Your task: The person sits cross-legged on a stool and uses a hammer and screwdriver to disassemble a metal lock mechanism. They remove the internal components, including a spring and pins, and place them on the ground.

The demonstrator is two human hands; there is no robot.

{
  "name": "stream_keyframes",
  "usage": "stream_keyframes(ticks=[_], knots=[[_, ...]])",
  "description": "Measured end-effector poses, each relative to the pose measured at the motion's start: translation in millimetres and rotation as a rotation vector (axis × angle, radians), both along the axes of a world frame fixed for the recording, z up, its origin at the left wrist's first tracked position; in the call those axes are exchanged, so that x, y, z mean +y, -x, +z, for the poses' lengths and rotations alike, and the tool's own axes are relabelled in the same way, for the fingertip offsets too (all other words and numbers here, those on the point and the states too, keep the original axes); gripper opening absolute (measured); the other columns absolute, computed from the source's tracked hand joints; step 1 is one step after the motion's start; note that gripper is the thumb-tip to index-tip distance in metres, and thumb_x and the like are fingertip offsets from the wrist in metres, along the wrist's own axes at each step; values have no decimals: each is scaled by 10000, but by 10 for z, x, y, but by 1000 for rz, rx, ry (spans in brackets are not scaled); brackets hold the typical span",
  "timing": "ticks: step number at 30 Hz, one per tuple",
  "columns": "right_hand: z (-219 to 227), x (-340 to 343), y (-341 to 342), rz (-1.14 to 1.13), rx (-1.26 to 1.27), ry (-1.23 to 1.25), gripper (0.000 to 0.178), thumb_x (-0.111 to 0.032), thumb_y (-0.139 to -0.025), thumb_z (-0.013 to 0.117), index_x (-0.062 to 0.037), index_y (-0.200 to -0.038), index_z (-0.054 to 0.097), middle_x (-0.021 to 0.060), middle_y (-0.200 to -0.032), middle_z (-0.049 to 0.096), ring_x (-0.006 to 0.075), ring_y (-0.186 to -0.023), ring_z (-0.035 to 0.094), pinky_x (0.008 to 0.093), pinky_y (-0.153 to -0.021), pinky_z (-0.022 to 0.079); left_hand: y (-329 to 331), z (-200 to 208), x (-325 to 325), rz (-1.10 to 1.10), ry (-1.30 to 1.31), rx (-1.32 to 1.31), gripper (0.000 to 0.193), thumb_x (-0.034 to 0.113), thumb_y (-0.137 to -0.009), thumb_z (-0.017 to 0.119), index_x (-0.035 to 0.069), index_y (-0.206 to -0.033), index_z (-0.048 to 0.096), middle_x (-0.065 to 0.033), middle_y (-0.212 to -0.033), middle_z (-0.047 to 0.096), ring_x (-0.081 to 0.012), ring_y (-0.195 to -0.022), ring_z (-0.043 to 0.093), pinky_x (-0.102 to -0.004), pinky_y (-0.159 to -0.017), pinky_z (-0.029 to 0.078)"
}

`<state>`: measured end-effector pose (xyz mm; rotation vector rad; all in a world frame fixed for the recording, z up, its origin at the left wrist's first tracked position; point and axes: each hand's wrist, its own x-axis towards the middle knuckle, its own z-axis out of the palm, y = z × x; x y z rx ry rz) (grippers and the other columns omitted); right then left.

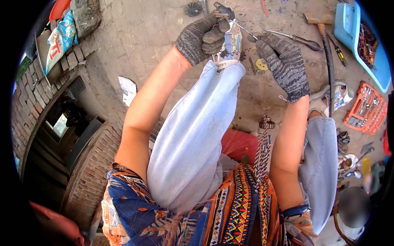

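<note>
My left hand [198, 41], in a dark grey knitted glove, is closed around a small dark metal part [223, 10] above the toe of my sneaker [233, 41]. A similar glove covers my right hand [286, 63], whose fingers pinch the near end of a thin metal rod [243, 29]. The rod slants up to the left, its far tip at or close to the dark part; I cannot tell whether they touch. Beyond the right hand, a screwdriver [308, 42] with a dark handle lies on the ground.
At right lie a long-handled hammer [320, 19], a yellow-and-black tool [340, 54], a light blue bin [344, 26] and an orange socket-set case [355, 119]. A yellow piece [261, 64] and black round part [192, 9] rest on the ground. Left are a sack [61, 39] and brick wall [88, 180].
</note>
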<state>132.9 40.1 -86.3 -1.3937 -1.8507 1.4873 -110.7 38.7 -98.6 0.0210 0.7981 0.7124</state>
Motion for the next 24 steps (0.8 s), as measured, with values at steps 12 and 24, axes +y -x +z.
stream_keyframes(ticks=[12, 24], knots=[[-87, 92, -116, 130, -93, -157, 305, -269, -864, 550, -52, -1060, 635, 152, -1063, 625, 299, -988, 586, 367, -889, 443, -98, 167, 7, -82, 124, 342, 289, 274, -972, 380, 66, -847, 537, 75, -461, 343, -27, -389, 316, -181, -345, 223], [-34, 245, 209, 271, -295, -391, 309, -234, -874, 524, -40, -1098, 608, 151, -1076, 616, 321, -991, 571, 379, -894, 443, -122, 161, -11, -94, 109, 135, 270, 251, -968, 400, 40, -900, 553, 53, -560, 408, -38, -436, 351, -181, -369, 252]])
